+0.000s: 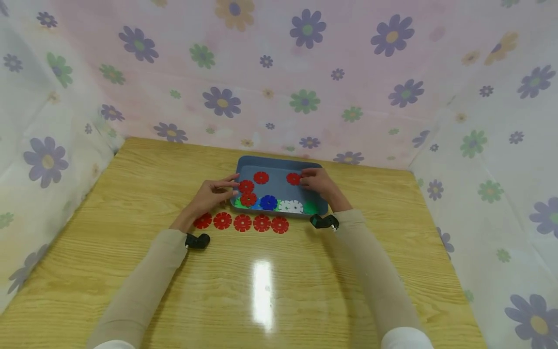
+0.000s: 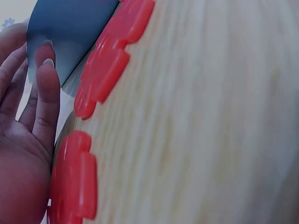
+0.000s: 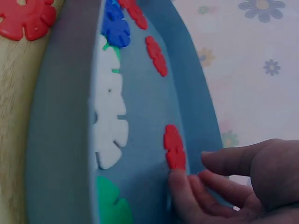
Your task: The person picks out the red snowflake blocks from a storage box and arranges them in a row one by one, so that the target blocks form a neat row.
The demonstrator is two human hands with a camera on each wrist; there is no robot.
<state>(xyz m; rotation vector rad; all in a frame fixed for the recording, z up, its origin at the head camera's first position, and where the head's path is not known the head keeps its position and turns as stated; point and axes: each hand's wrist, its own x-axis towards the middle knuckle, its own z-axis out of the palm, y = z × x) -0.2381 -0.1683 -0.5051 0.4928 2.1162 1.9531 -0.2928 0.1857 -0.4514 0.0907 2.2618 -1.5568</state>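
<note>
A blue-grey tray (image 1: 279, 167) holds flower-shaped plastic discs in several colours. My right hand (image 1: 317, 182) reaches over its right side, with a fingertip right at the edge of a red disc (image 3: 174, 147) on the tray floor. The thumb of that hand stands apart from the disc in the right wrist view. At the tray's left end is my left hand (image 1: 212, 196), its fingers loosely extended by the wall and holding nothing. More red discs (image 1: 261, 178) lie in the left half of the tray.
In front of the tray runs a row of several red discs (image 1: 242, 223) on the wooden table (image 1: 209, 300). Along the tray's near side lie a dark blue disc (image 1: 268, 202), white discs (image 1: 295, 207) and a green disc (image 1: 310, 208). A flowered curtain (image 1: 270, 72) stands behind.
</note>
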